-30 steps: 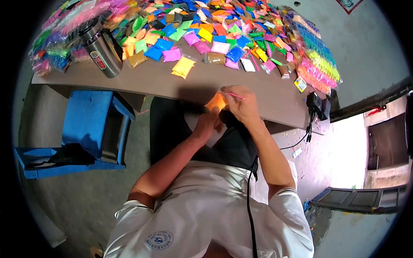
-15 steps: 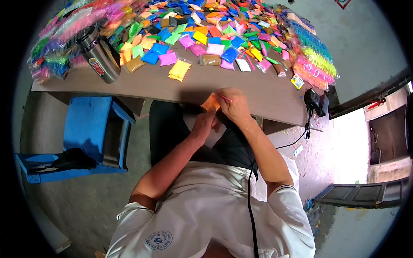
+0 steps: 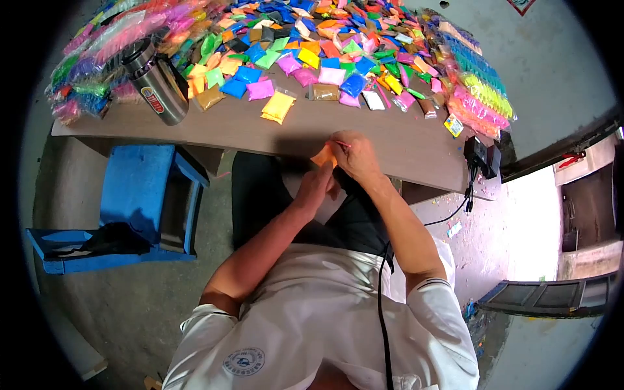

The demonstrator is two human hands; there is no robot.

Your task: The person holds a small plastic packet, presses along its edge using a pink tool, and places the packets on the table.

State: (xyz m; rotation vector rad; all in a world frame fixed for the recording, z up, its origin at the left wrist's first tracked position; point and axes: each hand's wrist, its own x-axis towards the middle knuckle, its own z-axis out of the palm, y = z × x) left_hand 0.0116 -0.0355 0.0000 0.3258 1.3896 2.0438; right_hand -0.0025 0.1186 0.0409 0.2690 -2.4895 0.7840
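An orange packet [image 3: 322, 156] is held low at the front edge of the table, over my lap. My left hand [image 3: 314, 187] is closed on its lower end, thumb along the top. My right hand [image 3: 357, 157] is closed beside it, against the packet's right side. A thin pinkish-red stick [image 3: 342, 143] pokes out from between the right thumb and fingers; its other end is hidden. On the tabletop just beyond lies a yellow-orange packet [image 3: 279, 106].
A large pile of coloured packets [image 3: 325, 55] covers the back of the table [image 3: 221, 133]. Bagged bundles flank it. At left stands a steel thermos [image 3: 156, 84]; a black device [image 3: 480, 155] with cables sits at the right edge. A blue stool [image 3: 133, 188] is on the left.
The whole view has shifted slightly to the right. Both hands stay on the orange packet, and the right hand's stick sits at a slightly different angle.
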